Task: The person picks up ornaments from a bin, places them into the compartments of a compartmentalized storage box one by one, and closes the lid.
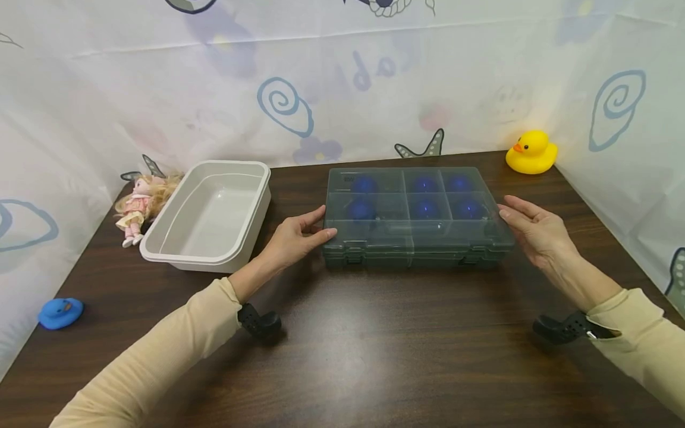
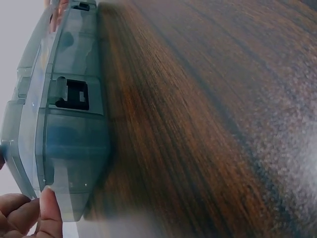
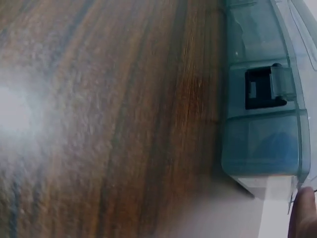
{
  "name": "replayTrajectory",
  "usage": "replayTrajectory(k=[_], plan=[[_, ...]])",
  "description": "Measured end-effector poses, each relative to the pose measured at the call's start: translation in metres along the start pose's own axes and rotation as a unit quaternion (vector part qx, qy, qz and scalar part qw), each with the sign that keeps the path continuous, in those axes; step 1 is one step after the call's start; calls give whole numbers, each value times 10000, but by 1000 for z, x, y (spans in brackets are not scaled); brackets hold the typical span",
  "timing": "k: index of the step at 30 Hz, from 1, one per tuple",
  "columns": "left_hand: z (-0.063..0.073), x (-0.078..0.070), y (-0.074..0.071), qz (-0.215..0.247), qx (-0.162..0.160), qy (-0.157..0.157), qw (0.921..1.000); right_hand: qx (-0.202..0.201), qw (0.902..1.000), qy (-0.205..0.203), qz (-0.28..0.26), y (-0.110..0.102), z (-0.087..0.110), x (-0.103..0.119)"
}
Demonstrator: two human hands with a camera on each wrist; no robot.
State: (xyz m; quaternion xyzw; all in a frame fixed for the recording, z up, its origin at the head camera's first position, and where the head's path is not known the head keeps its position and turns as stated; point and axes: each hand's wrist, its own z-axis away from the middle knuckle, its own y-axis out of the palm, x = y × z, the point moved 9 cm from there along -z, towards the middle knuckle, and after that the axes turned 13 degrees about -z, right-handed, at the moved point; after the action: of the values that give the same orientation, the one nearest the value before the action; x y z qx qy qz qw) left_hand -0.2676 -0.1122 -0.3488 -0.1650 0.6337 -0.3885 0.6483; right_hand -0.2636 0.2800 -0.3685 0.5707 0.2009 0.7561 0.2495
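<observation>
A translucent grey-green compartment box (image 1: 374, 235) lies on the dark wood table, lid down, with several round blue things (image 1: 361, 209) visible through it. At its left end is my left hand (image 1: 289, 242), thumb on the front corner and fingers reaching along the side. My right hand (image 1: 543, 238) touches the right edge with extended fingertips, its palm apart from the box. On the front face, a black latch (image 2: 77, 95) shows in the left wrist view and another black latch (image 3: 261, 88) in the right wrist view. The left thumb (image 2: 49, 210) presses near the lid's rim.
Left of the box stands a white plastic basin (image 1: 214, 208), with a blond doll (image 1: 140, 205) beside it. A blue rubber duck (image 1: 60, 313) sits near the table's left edge. At the back right corner is a yellow rubber duck (image 1: 532, 153). A printed curtain (image 1: 342, 77) hangs behind.
</observation>
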Motion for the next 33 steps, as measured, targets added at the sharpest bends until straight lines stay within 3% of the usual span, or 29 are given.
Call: replayTrajectory(k=[11,21,33], plan=[[0,3,0,40,-22,-69,10000,82,9966,291,762,-2,0,-4],[-2,2,2,184,50,28,9998,237,9913,218,1276,-8,6,-5],[0,0,2,25,-37,75,10000,-102,9869,77,1606,-12,8,-6]])
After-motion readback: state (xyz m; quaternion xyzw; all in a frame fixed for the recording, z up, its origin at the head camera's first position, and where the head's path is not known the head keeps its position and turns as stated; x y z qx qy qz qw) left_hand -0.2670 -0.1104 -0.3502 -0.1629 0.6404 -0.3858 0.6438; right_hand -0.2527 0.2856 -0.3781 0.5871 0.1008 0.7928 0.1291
